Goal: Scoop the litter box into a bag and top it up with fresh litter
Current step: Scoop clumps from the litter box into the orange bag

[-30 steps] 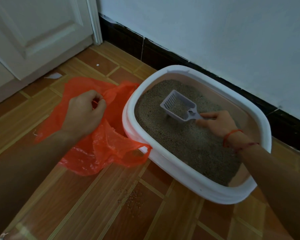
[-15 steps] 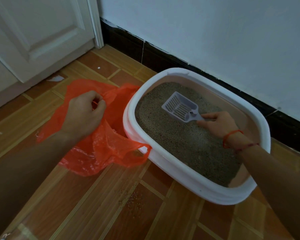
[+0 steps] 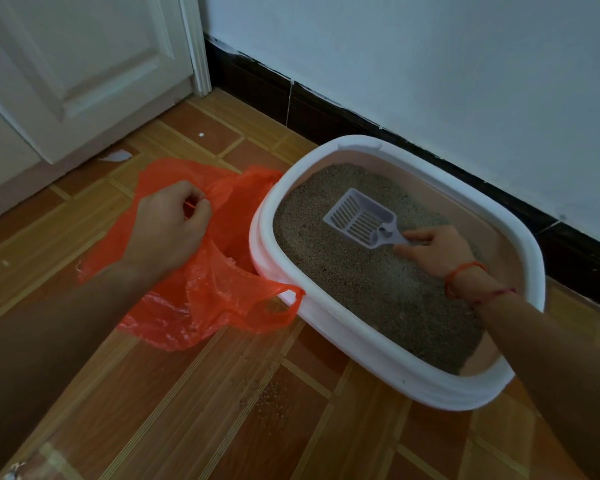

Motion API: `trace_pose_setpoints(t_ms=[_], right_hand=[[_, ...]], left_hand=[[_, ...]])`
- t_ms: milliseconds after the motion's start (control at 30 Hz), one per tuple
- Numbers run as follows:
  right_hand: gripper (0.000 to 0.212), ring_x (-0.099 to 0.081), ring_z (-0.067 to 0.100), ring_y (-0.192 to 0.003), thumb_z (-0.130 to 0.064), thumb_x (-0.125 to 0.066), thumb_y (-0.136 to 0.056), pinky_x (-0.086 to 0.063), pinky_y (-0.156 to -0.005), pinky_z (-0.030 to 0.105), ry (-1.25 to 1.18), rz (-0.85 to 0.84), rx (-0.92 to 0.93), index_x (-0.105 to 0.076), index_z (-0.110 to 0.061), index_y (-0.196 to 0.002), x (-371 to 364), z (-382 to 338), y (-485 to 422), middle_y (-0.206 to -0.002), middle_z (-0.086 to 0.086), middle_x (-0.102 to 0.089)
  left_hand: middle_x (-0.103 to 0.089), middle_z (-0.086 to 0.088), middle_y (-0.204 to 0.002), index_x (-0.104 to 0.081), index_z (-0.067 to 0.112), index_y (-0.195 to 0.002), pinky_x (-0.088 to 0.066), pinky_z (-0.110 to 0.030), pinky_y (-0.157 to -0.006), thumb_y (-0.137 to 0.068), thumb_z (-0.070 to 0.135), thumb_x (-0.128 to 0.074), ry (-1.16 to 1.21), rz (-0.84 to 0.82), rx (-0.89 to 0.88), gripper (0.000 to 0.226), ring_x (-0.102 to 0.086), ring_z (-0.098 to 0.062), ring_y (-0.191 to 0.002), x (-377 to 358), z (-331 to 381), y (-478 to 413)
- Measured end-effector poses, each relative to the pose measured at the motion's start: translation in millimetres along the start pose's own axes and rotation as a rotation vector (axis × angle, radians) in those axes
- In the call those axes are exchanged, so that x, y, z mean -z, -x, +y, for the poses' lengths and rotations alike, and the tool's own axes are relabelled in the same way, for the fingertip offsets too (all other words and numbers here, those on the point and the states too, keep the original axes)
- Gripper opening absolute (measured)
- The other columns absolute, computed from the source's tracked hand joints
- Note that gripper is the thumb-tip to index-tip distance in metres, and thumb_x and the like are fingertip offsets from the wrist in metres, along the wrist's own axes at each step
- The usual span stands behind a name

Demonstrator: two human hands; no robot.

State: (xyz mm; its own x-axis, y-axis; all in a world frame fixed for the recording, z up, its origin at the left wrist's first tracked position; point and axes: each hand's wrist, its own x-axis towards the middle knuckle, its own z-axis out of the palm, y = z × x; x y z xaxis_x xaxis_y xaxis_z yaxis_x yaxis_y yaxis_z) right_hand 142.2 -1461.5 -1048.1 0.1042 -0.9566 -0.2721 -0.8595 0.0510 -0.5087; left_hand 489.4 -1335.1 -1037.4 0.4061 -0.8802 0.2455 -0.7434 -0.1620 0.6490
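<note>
At centre left, a person's left hand (image 3: 168, 233) pinches a fold of an orange plastic bag (image 3: 222, 299) crumpled on the brown tiled floor (image 3: 153, 410), its edge touching the white litter box (image 3: 378, 360) at centre right. Inside the box, the right hand (image 3: 437, 247), fingers curled round the handle, holds a grey slotted scoop (image 3: 359, 220) over the brownish litter (image 3: 378, 289).

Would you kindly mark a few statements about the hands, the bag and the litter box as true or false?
1. The right hand holds the scoop inside the litter box. True.
2. The left hand is empty. False: it pinches the orange bag.
3. The scoop is heaped with litter. False: it looks empty.
4. The orange bag lies on the floor beside the litter box. True.
</note>
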Motion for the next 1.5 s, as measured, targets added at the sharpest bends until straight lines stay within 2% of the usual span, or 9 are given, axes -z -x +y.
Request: trace_pose_setpoints(t_ms=[133, 267, 500, 700, 800, 933, 1200, 1367, 1500], right_hand=[[0.031, -0.061, 0.014, -0.075, -0.027, -0.073, -0.084, -0.046, -0.067, 0.025, -0.001, -0.022, -0.007, -0.071, -0.02, -0.114, -2.6, -0.7, -1.0, -0.093, -0.001, -0.068], [0.031, -0.059, 0.011, -0.071, -0.028, -0.072, -0.085, -0.045, -0.066, 0.025, 0.008, -0.033, -0.015, -0.071, -0.019, -0.114, -4.3, -3.1, -1.6, -0.09, -0.001, -0.066], [0.032, -0.059, 0.009, -0.069, -0.028, -0.072, -0.085, -0.046, -0.069, 0.026, -0.011, -0.019, 0.009, -0.07, -0.019, -0.115, -3.6, -12.6, 1.1, -0.085, -0.003, -0.066], [0.032, -0.061, 0.008, -0.071, -0.032, -0.072, -0.084, -0.047, -0.066, 0.024, -0.045, 0.001, 0.081, -0.071, -0.02, -0.114, -4.1, -31.5, 3.2, -0.086, -0.005, -0.067], [0.032, -0.061, 0.007, -0.07, -0.032, -0.071, -0.085, -0.048, -0.066, 0.024, -0.056, -0.005, 0.135, -0.07, -0.019, -0.114, -4.6, -47.1, 4.2, -0.09, -0.002, -0.067], [0.036, -0.058, 0.007, -0.066, -0.028, -0.07, -0.086, -0.043, -0.057, 0.018, -0.068, -0.03, 0.187, -0.067, -0.018, -0.12, -7.9, -70.3, 4.9, -0.091, -0.001, -0.065], [0.037, -0.057, 0.01, -0.066, -0.022, -0.065, -0.09, -0.045, -0.058, 0.019, -0.09, -0.062, 0.321, -0.061, -0.009, -0.124, -24.6, -129.1, 6.3, -0.096, 0.006, -0.063], [0.041, -0.059, 0.018, -0.08, -0.021, -0.065, -0.091, -0.048, -0.074, 0.029, -0.066, -0.046, 0.41, -0.059, -0.005, -0.128, -47.0, -166.6, 6.0, -0.112, 0.015, -0.066], [0.038, -0.058, 0.018, -0.086, -0.022, -0.062, -0.092, -0.046, -0.078, 0.03, -0.107, -0.04, 0.447, -0.06, -0.006, -0.127, -67.9, -190.3, 8.9, -0.111, 0.013, -0.065]], left_hand=[[-0.062, 0.006, -0.083, -0.064, 0.013, -0.088, -0.038, -0.012, -0.064, -0.095, 0.016, -0.056, -0.006, -0.001, 0.01, 0.011, -0.058, -0.012, -0.075, 0.2, 0.4, 0.3], [-0.062, 0.005, -0.083, -0.064, 0.013, -0.089, -0.04, -0.02, -0.065, -0.095, 0.017, -0.056, -0.006, -0.006, 0.013, 0.011, -0.059, -0.013, -0.076, 1.0, -1.4, 0.0], [-0.063, 0.004, -0.084, -0.064, 0.013, -0.089, -0.042, -0.022, -0.066, -0.095, 0.018, -0.056, -0.012, -0.002, 0.012, 0.012, -0.06, -0.015, -0.076, 2.1, -3.2, -0.5], [-0.06, 0.008, -0.08, -0.065, 0.012, -0.089, -0.037, -0.004, -0.06, -0.095, 0.016, -0.057, -0.026, 0.013, 0.011, 0.01, -0.055, -0.003, -0.068, 8.4, -3.3, -0.8], [-0.063, 0.004, -0.082, -0.066, 0.01, -0.088, -0.034, -0.009, -0.06, -0.092, 0.015, -0.059, -0.074, 0.028, 0.005, 0.009, -0.056, -0.011, -0.071, 15.3, -7.3, -2.3], [-0.067, 0.0, -0.084, -0.069, 0.008, -0.088, -0.041, -0.027, -0.072, -0.09, 0.013, -0.061, -0.098, 0.061, 0.02, 0.009, -0.06, -0.017, -0.077, 30.4, -14.8, -4.6], [-0.065, 0.002, -0.082, -0.07, 0.012, -0.087, -0.04, -0.025, -0.073, -0.087, 0.012, -0.064, -0.163, 0.112, 0.03, 0.006, -0.059, -0.013, -0.075, 80.5, -35.5, 0.4], [-0.061, 0.004, -0.082, -0.071, 0.013, -0.091, -0.034, -0.011, -0.063, -0.089, 0.013, -0.063, -0.201, 0.137, 0.093, 0.008, -0.056, -0.011, -0.074, 116.3, -53.9, 3.5], [-0.061, 0.003, -0.082, -0.07, 0.014, -0.09, -0.037, -0.022, -0.07, -0.088, 0.012, -0.063, -0.235, 0.182, 0.115, 0.008, -0.057, -0.014, -0.076, 140.2, -64.6, 8.5]])
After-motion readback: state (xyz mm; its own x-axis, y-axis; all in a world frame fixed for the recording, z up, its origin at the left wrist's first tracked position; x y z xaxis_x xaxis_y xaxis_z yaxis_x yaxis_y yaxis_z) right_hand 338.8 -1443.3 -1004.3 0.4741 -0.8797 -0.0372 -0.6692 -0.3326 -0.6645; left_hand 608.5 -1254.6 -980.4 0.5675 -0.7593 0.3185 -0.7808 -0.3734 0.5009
